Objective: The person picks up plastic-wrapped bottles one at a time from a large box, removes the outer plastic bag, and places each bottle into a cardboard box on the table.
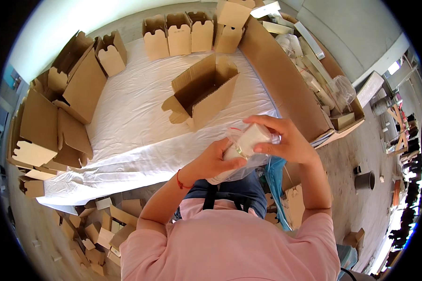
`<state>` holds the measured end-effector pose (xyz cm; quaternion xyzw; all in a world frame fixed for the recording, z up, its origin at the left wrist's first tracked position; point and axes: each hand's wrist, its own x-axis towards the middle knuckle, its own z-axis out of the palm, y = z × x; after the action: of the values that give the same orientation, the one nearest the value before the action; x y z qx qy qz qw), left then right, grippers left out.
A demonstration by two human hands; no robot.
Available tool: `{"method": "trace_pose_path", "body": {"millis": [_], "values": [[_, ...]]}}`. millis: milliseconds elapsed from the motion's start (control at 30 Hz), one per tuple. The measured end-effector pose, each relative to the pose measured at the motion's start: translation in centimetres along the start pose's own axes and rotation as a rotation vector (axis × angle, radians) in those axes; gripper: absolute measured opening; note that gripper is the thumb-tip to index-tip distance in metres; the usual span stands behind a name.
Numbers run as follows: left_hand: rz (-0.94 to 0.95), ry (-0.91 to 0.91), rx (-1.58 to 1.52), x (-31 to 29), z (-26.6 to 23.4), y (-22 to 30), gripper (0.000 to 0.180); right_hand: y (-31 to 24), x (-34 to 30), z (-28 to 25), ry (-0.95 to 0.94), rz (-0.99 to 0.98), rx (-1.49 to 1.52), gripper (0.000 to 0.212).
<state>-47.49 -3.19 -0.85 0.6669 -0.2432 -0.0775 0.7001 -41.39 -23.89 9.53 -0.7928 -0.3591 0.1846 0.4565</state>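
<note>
Close to my body, at the near edge of the white-covered table [131,112], I hold a white block-like item [254,136] in a clear plastic bag [251,165]. What kind of item it is, I cannot make out. My left hand [214,158] wraps round its lower left part, thumb across the front. The fingers and thumb of my right hand [282,136] grip its upper right end. Beyond my hands an open cardboard box [216,102] stands on the cloth with a flap folded out toward the left. Its inside is dark.
Several open cardboard boxes [179,40] line the table's far side, and more [82,89] crowd its left side. At right, a long carton [281,82] holds wrapped white pieces. Small boxes [98,234] lie heaped on the floor at lower left. A dark bucket [364,181] stands at right.
</note>
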Motion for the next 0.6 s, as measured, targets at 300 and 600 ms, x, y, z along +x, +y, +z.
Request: {"method": "trace_pose_path", "body": {"millis": [300, 600], "values": [[0.281, 0.879, 0.713, 0.6, -9.0, 0.4, 0.022, -3.8, 4.9, -5.9, 0.668, -0.268, 0.004, 0.032], [0.004, 0.88, 1.042, 1.3, -8.1, -4.9, 0.077, 3.0, 19.2, -3.3, -0.041, -0.08, -0.233, 0.033]]}}
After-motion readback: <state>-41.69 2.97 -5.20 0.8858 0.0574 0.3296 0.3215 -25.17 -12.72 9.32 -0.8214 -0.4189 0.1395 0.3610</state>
